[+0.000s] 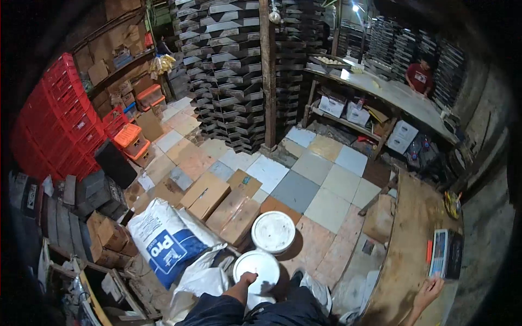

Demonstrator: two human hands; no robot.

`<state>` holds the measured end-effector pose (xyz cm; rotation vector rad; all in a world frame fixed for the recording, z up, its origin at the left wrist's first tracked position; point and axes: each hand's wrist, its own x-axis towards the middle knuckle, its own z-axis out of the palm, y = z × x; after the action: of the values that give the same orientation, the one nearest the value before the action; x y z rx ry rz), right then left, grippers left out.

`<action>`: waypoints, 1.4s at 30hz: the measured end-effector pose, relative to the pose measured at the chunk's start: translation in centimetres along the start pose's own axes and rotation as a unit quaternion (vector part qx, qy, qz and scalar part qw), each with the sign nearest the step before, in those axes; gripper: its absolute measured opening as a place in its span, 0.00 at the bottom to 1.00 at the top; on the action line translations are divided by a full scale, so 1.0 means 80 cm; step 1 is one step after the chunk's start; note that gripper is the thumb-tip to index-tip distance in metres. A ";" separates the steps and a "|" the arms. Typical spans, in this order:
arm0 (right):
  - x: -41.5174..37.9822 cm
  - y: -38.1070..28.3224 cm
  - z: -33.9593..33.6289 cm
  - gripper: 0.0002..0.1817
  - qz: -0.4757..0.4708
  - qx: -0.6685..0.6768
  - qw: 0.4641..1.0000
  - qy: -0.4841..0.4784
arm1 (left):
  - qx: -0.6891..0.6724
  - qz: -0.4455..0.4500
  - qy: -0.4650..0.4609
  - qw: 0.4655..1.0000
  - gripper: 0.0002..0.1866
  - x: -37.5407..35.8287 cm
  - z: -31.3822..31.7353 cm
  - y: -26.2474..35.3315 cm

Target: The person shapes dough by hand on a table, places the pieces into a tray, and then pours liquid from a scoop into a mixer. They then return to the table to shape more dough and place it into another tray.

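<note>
One word reads clearly: "Pro", in large white letters on the blue panel (182, 251) of the white-and-blue sack (163, 239) (the word runs aslant, for the sack lies tilted). The finer print near it is too small to make out. Print on the white boxes (402, 136) under the long table (375, 84), a small label (246, 180) on a cardboard carton (239, 187), the pale print on a person's red shirt (420, 80) and any marking on the pale-and-dark object (439, 252) at right cannot be read
</note>
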<state>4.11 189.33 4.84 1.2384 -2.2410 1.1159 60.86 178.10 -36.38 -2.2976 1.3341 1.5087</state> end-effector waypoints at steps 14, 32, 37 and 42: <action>0.496 0.138 0.463 0.10 -0.143 0.093 0.976 -0.138 | -0.116 -0.139 -0.125 0.976 0.26 0.328 -0.011 0.402; 0.590 0.336 1.105 0.18 -0.286 -0.178 0.877 -0.342 | 0.010 0.081 -0.056 0.995 0.19 0.709 -0.488 0.966; 0.712 0.452 1.317 0.17 -0.130 -0.200 0.963 -0.124 | 0.160 0.281 0.068 0.944 0.14 0.913 -0.541 1.431; 1.028 0.328 1.389 0.14 0.261 0.066 0.956 -0.113 | 0.002 0.555 0.028 0.831 0.09 0.804 -0.414 1.862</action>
<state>-55.76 65.95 -26.73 0.8718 -2.8121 1.3819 -11.25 30.53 -15.14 -1.4900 2.9411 1.5515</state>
